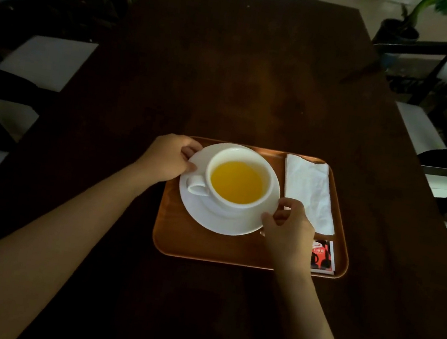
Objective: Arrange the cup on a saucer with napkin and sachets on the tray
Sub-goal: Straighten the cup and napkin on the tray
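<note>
We are looking down on a long dark wooden table (231,69) in a dim room, with pale-seated chairs along both sides and potted plants at the far end. Near our edge sits a rounded rectangular brown wooden tray (205,245).

On its left half rests a round white ceramic saucer (223,221) carrying a white ceramic cup (240,176) filled well up with yellow liquid. Our left hand (167,158) curls its fingers onto the saucer's far-left rim, and our right hand (289,228) pinches the near-right rim between thumb and fingertips. Both are closed on the saucer, neither on the cup. We cannot tell whether the saucer is fully resting on the tray or slightly lifted.

We judge spilling to be the main risk. An uneven lift or a jerk from either hand would tilt the saucer and slop liquid over the rim, or slide the cup in its well.

The cup stands upright with its handle pointing left and slightly toward us. The crumpled white paper napkin (310,192) lies along the tray's right side, its long axis running away from us. The red-and-black printed sachets (322,256) sit at the near-right corner, partly hidden by our right wrist.
</note>
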Demonstrator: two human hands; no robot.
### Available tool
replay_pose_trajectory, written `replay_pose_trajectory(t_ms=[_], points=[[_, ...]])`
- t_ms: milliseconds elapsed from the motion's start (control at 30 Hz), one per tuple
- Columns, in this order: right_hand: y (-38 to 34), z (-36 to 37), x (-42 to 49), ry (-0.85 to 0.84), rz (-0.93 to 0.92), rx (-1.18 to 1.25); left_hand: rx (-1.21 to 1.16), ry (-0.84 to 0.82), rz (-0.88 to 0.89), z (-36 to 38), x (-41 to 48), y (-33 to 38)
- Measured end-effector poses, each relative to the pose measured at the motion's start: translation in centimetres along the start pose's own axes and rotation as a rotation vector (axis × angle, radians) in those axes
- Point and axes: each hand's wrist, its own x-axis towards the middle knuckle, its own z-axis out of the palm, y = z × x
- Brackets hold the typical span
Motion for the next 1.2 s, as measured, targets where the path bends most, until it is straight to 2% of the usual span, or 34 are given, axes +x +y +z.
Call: replay_pose_trajectory(t_ms=[700,1000,1100,1200], points=[[-0.1,0.0,-0.6,0.001,0.066,0.04,0.079,0.042,-0.04,0.0,-2.5,0.2],[-0.5,-0.5,-0.9,0.003,0.039,0.007,0.116,0.066,-0.066,0.2,-3.3,0.8],[-0.8,-1.7,-1.6,-0.082,-0.035,-0.118,0.108,0.162,-0.081,-1.4,-4.7,2.2],[-0.7,-4.8,-1.7,0.007,-0.169,-0.194,-0.06,0.368,-0.127,-3.1,-8.1,4.0]])
